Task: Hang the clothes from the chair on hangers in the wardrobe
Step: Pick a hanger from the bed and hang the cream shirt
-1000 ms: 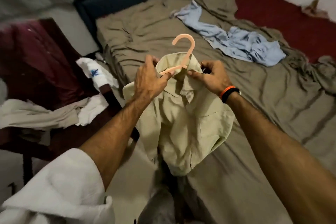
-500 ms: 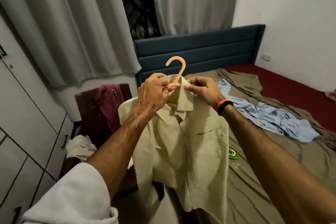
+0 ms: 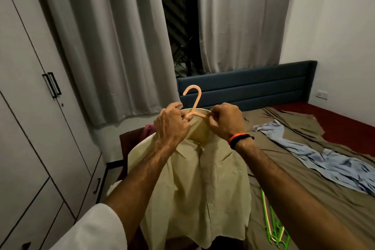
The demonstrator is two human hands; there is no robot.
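Observation:
A pale yellow shirt hangs in front of me on an orange plastic hanger, whose hook sticks up above the collar. My left hand grips the collar and the hanger's left shoulder. My right hand, with an orange and black wristband, pinches the collar at the hanger's right arm. Behind the shirt, the dark chair shows only its top edge with a maroon garment on it. The grey wardrobe stands at the left with its doors closed.
The bed with an olive sheet fills the right side. A light blue shirt lies crumpled on it, and green hangers lie near its front edge. Grey curtains and a dark blue headboard stand behind.
My view has swung up from the bed to the wardrobe and curtains. Both hands have lifted the shirt on the hanger, and it now hangs straight.

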